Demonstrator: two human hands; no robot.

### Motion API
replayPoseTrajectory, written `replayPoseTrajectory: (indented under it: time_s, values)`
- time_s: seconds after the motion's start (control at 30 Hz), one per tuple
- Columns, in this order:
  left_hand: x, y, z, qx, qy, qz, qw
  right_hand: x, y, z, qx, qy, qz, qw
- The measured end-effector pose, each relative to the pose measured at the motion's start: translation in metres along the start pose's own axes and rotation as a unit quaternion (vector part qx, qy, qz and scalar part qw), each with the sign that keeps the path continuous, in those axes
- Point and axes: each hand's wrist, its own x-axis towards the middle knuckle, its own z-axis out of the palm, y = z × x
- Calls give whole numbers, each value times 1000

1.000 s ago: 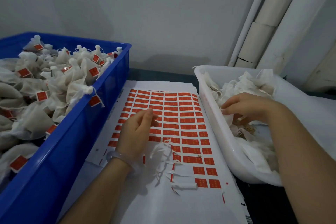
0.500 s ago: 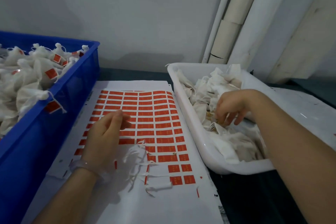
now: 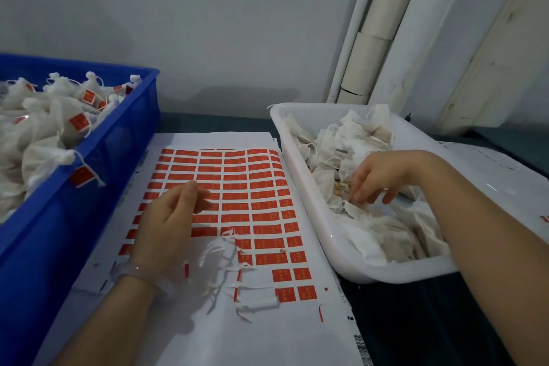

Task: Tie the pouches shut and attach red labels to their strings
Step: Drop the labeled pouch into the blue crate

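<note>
A white sheet of red labels (image 3: pixel 252 187) lies on the table between two bins. My left hand (image 3: pixel 166 223) hovers over the sheet's left half, fingers loosely curled, holding nothing. My right hand (image 3: pixel 374 178) reaches into the white tub (image 3: pixel 300 187) at the right and its fingertips touch the untied white pouches (image 3: pixel 350 140) heaped there; whether it grips one is unclear. The blue crate (image 3: pixel 98 163) at the left holds several tied pouches with red labels (image 3: pixel 78 121) on their strings.
Torn white backing strips (image 3: pixel 237 276) lie curled on the sheet's lower part. White pipes (image 3: pixel 371 38) run up the wall behind the tub. More white paper (image 3: pixel 490 157) lies to the right of the tub. The table surface is dark.
The view has swung right, so the blue crate sits further left. My right hand has sunk deeper into the tub's pouches. My left hand has stayed over the label sheet.
</note>
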Motion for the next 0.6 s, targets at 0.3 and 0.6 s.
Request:
replayPoseTrajectory:
  time_s: [0.3,0.6]
  values:
    - [2,-3,2,6,-6,7,1000,33,15,22,149,60,38,986]
    - [1,-2,2,9,-10,21,1000,20,-10,21,6,83,-104,991]
